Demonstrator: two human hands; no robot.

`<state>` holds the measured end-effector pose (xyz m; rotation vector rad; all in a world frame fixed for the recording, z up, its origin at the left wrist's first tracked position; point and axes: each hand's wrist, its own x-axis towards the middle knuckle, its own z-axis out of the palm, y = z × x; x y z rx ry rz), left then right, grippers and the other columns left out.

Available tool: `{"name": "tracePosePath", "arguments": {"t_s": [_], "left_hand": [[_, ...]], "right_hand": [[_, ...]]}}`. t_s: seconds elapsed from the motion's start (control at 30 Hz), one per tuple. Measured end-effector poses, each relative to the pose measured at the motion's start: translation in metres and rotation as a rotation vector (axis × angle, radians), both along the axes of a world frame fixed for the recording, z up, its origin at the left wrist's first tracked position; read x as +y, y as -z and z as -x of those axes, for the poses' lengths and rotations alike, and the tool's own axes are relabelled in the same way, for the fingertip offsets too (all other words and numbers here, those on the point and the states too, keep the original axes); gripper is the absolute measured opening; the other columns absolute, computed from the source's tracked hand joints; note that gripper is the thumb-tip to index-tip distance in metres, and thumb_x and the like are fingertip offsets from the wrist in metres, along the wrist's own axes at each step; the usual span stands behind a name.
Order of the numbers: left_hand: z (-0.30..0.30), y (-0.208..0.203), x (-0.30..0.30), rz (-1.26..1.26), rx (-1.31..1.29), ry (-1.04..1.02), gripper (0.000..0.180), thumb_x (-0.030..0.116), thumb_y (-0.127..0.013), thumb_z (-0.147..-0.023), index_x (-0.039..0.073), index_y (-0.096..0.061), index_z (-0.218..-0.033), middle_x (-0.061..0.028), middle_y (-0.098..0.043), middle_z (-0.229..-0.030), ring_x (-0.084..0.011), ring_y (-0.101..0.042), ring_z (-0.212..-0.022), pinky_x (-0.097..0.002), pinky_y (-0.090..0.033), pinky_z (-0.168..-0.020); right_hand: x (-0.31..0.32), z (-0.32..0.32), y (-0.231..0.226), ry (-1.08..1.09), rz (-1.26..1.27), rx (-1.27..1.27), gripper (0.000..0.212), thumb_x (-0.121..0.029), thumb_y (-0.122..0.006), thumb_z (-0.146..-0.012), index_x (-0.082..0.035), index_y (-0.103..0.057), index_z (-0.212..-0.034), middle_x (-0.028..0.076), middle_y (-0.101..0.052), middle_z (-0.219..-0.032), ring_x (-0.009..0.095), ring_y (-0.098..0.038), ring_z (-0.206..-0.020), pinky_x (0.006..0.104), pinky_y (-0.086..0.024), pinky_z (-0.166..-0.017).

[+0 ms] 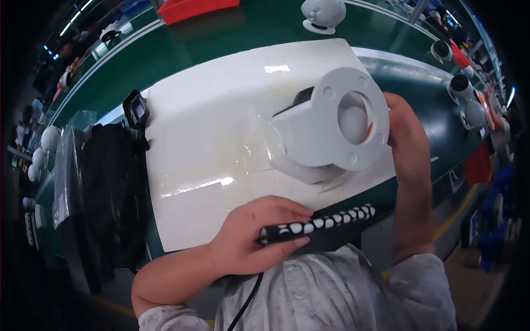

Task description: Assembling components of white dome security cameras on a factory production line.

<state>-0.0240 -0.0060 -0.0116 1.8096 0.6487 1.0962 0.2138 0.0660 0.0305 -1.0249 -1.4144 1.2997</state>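
Housing (331,124), white, rigid plastic and judged light, is gripped at its round flange by right hand (406,138); below it, left hand (248,237) fingers are clenched around a black dotted tool (320,223).

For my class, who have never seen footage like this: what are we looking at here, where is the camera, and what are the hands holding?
There is no machine here, only a person at a green workbench. The single picture comes from a wide-angle camera worn on the head, looking down, so straight edges bend.

The left hand grips a black handheld tool with white spots; a dark cable runs down near it. The right hand holds up a white round plastic part with a large hole, seemingly in clear wrapping.

Beneath lies a white mat. A stack of black items in clear bags sits to the left, and round white devices stand farther along the bench.
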Motion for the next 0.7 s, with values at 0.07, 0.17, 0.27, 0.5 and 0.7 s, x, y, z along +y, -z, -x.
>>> {"name": "tracePosePath", "arguments": {"t_s": [0.07,0.17,0.27,0.5,0.7], "left_hand": [[-0.001,0.003,-0.001,0.025,-0.034,-0.014,0.02,-0.002,-0.067,-0.066,-0.004,-0.057,-0.084,-0.0175,-0.06,-0.093,-0.0212,-0.06,-0.079,-0.0277,-0.047,-0.068],[-0.008,0.009,0.0,0.108,-0.028,-0.059,0.026,0.002,-0.065,-0.072,0.001,-0.055,-0.096,-0.0113,-0.059,-0.095,-0.0202,-0.058,-0.085,-0.0271,-0.044,-0.073],[-0.006,0.01,-0.004,0.318,-0.07,-0.038,0.028,0.002,-0.064,-0.073,0.001,-0.052,-0.099,-0.0106,-0.058,-0.097,-0.0177,-0.056,-0.088,-0.0271,-0.044,-0.074],[-0.007,0.002,-0.008,0.511,-0.044,-0.118,0.018,0.006,-0.066,-0.074,0.0,-0.056,-0.088,-0.0027,-0.056,-0.076,-0.0065,-0.051,-0.07,-0.021,-0.042,-0.062],[-0.006,0.007,-0.006,0.351,0.042,-0.172,0.01,0.008,-0.066,-0.074,0.003,-0.058,-0.079,-0.0017,-0.055,-0.068,-0.0079,-0.05,-0.06,-0.023,-0.039,-0.053]], "right_hand": [[-0.018,-0.032,0.027,-0.023,-0.214,0.189,0.036,-0.024,-0.053,-0.085,0.002,-0.043,-0.109,0.01,-0.058,-0.085,0.019,-0.057,-0.077,0.029,-0.045,-0.072],[-0.058,-0.022,0.053,-0.021,-0.25,0.29,0.055,-0.018,-0.07,-0.069,-0.001,-0.04,-0.112,0.014,-0.055,-0.096,0.024,-0.053,-0.091,0.0345,-0.041,-0.081],[-0.073,-0.006,0.053,-0.108,-0.485,-0.245,0.068,-0.01,-0.079,-0.056,-0.002,-0.042,-0.112,0.013,-0.05,-0.107,0.024,-0.048,-0.1,0.0341,-0.038,-0.085],[-0.078,0.005,0.062,0.098,-0.479,-0.275,0.041,-0.007,-0.072,-0.068,0.0,-0.05,-0.102,0.008,-0.059,-0.084,0.014,-0.056,-0.076,0.0231,-0.044,-0.069],[-0.077,0.0,0.054,0.081,-0.204,-0.259,0.044,-0.016,-0.068,-0.074,0.003,-0.047,-0.107,0.011,-0.061,-0.088,0.013,-0.057,-0.081,0.0242,-0.043,-0.075]]}}
